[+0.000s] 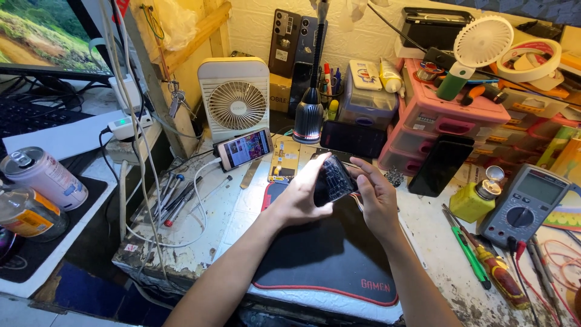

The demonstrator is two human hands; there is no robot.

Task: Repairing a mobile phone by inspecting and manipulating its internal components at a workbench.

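Black mat point(327, 254): rubber work pad with a red edge, nearest the viewer on the worn white bench point(200, 242); both forearms cross above it.
Left hand point(301, 197): fingers curled around the near left edge of the dark phone point(334, 180), thumb laid along its side; a closed grip.
Right hand point(376, 195): fingers bent around the phone's right edge, fingertips at its upper rim; also closed on it.
Dark phone: held tilted between both hands above the far end of the mat, its glossy face showing pale reflections.
Screwdrivers point(484, 260): green and red-yellow handles lying on the bench right of the mat.
Multimeter point(525, 204): grey, with a dial, beside a small yellow bottle point(476, 200).
Drink can point(43, 177): at far left, on a separate dark pad, well apart from the hands.
Lit phone point(245, 148): propped on its long edge just beyond the left hand, screen glowing, a white cable attached.
Black lamp point(309, 115): standing behind the hands, its stem rising upward.
White fan point(235, 100): square desk fan at the rear left.
Pink drawers point(436, 121): plastic storage unit at the rear right, a second small fan point(478, 45) resting on top.
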